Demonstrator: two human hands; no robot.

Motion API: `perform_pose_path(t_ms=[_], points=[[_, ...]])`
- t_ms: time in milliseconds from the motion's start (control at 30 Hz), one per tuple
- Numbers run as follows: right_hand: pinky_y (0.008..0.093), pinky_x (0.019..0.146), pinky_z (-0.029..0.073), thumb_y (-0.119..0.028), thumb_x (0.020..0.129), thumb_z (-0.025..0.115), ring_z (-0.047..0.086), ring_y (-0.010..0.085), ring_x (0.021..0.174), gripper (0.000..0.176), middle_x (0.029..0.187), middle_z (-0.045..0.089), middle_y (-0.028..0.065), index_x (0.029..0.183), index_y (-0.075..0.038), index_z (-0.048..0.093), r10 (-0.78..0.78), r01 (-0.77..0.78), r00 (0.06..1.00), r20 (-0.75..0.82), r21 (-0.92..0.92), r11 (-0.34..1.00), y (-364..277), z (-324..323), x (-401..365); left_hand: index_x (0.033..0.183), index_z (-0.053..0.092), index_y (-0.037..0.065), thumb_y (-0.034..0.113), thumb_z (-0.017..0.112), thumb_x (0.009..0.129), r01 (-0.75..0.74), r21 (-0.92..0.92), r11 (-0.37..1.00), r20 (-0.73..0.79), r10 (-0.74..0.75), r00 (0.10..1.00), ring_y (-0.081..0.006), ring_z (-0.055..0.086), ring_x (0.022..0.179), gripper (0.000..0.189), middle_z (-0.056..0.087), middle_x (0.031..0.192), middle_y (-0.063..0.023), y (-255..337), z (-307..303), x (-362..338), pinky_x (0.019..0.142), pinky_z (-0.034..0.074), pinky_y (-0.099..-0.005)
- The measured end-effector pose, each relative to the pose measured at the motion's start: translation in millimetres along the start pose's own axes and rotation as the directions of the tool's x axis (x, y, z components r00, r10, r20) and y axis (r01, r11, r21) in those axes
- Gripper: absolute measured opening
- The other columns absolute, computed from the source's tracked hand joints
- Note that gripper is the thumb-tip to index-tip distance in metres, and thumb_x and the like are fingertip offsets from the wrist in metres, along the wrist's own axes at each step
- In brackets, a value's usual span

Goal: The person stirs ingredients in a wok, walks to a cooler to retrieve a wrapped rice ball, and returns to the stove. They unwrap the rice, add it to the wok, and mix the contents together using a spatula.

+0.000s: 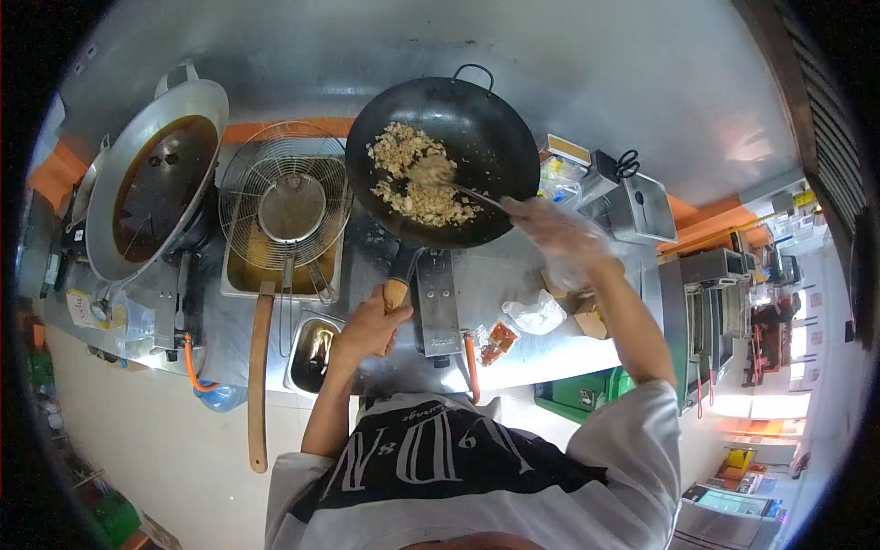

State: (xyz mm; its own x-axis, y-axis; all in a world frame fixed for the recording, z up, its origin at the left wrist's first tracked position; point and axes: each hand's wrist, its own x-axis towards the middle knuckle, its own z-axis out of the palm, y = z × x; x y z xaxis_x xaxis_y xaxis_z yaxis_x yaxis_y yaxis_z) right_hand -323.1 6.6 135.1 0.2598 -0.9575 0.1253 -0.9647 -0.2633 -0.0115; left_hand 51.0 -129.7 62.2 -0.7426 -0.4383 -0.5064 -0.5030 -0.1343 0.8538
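My left hand (371, 325) is closed round the wooden handle (395, 292) of a large black wok (495, 137). Chopped, pale brown food (403, 147) lies in the wok, mostly on its left and lower side. In a clear glove, my right hand (555, 229) grips a metal spatula (477, 195) whose head is among the food and partly covered by it. The glove and the spatula's handle end are blurred. Below the wok stands a gas stove (438, 307) with a metal front.
At the left, a big pan (110, 247) holds dark oil. Round wire strainers (292, 207) rest over a metal tray (240, 280). A small dark-filled container (314, 353), a white crumpled bag (535, 313), red packets (498, 341) and black-handled scissors (627, 164) are nearby.
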Motion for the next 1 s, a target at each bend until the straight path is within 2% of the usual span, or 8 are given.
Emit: perform_pose_path(t_ms=[67, 200, 267, 300, 367, 700, 800, 1000], points=[[0.0361, 0.096, 0.050, -0.010, 0.097, 0.056, 0.064, 0.0166, 0.108, 0.045, 0.112, 0.068, 0.0138, 0.141, -0.003, 0.055, 0.484, -0.527, 0.697, 0.529, -0.080, 0.846, -58, -95, 19, 0.124, 0.046, 0.002, 0.028, 0.070, 0.096, 0.011, 0.026, 1.000, -0.009, -0.010, 1.000, -0.0158, 0.056, 0.045, 0.046, 0.054, 0.061, -0.0044, 6, -4, -2, 0.037, 0.044, -0.0337], [0.0379, 0.084, 0.055, -0.011, 0.098, 0.056, 0.068, 0.0196, 0.093, 0.045, 0.099, 0.070, 0.0129, 0.142, -0.003, 0.054, 0.340, -0.473, 0.799, 0.495, 0.168, 0.865, 3, -4, -31, 0.125, 0.047, 0.000, 0.028, 0.071, 0.095, 0.064, 0.060, 0.996, -0.037, -0.062, 0.997, -0.0158, 0.057, 0.046, 0.047, 0.055, 0.061, -0.0052, 12, -5, -3, 0.037, 0.044, -0.0330], [0.0421, 0.073, 0.057, -0.013, 0.099, 0.058, 0.069, 0.0253, 0.078, 0.045, 0.086, 0.068, 0.0130, 0.143, -0.006, 0.053, -0.182, 0.549, 0.826, 0.534, -0.688, 0.475, -11, -3, 16, 0.124, 0.048, -0.001, 0.029, 0.069, 0.094, 0.050, 0.074, 0.996, -0.020, -0.048, 0.999, -0.0170, 0.059, 0.047, 0.048, 0.057, 0.063, -0.0067, 16, -7, -5, 0.039, 0.047, -0.0337], [0.0421, 0.073, 0.057, -0.013, 0.099, 0.058, 0.069, 0.0253, 0.078, 0.045, 0.086, 0.068, 0.0130, 0.143, -0.006, 0.053, -0.182, 0.549, 0.827, 0.532, -0.693, 0.468, -14, -13, 22, 0.124, 0.048, -0.002, 0.031, 0.068, 0.094, 0.041, 0.100, 0.994, -0.003, -0.041, 0.999, -0.0182, 0.061, 0.048, 0.048, 0.060, 0.065, -0.0081, 18, -11, -6, 0.040, 0.050, -0.0344], [0.0432, 0.071, 0.056, -0.011, 0.098, 0.058, 0.070, 0.0264, 0.075, 0.043, 0.082, 0.068, 0.0115, 0.141, -0.008, 0.055, 0.363, -0.284, 0.919, 0.156, -0.377, 0.881, -22, -41, 38, 0.122, 0.049, -0.001, 0.030, 0.069, 0.093, 0.045, 0.141, 0.989, -0.033, -0.041, 0.999, -0.0182, 0.061, 0.048, 0.047, 0.059, 0.064, -0.0080, 18, -25, -7, 0.040, 0.049, -0.0345], [0.0368, 0.080, 0.058, -0.021, 0.101, 0.057, 0.073, 0.0251, 0.088, 0.020, 0.087, 0.073, 0.0091, 0.112, -0.014, 0.072, 0.089, -0.075, 0.996, 0.010, -0.448, 0.891, 167, -63, 44, 0.120, 0.061, -0.002, 0.031, 0.075, 0.087, 0.111, 0.261, 0.959, -0.112, -0.084, 0.990, -0.0202, 0.061, 0.047, 0.049, 0.061, 0.063, -0.0102, 40, -68, -21, 0.043, 0.050, -0.0338], [0.0387, 0.087, 0.057, -0.021, 0.102, 0.055, 0.073, 0.0259, 0.094, 0.023, 0.095, 0.075, 0.0088, 0.112, -0.014, 0.074, 0.560, -0.587, 0.749, 0.355, -0.035, 0.809, 135, -56, 114, 0.117, 0.062, -0.004, 0.031, 0.074, 0.085, 0.133, 0.294, 0.947, -0.110, -0.105, 0.988, -0.0234, 0.065, 0.050, 0.048, 0.064, 0.065, -0.0131, 56, -70, -26, 0.045, 0.052, -0.0350], [0.0456, 0.090, 0.054, -0.030, 0.099, 0.062, 0.069, 0.0343, 0.096, 0.029, 0.105, 0.074, 0.0109, 0.120, -0.014, 0.073, 0.084, -0.050, 0.992, 0.096, -0.312, 0.949, 234, -86, 140, 0.112, 0.064, -0.003, 0.038, 0.074, 0.085, 0.017, 0.491, 0.871, -0.063, 0.016, 0.998, -0.0313, 0.071, 0.068, 0.050, 0.070, 0.074, -0.0184, 70, -88, -37, 0.067, 0.055, -0.0399]])
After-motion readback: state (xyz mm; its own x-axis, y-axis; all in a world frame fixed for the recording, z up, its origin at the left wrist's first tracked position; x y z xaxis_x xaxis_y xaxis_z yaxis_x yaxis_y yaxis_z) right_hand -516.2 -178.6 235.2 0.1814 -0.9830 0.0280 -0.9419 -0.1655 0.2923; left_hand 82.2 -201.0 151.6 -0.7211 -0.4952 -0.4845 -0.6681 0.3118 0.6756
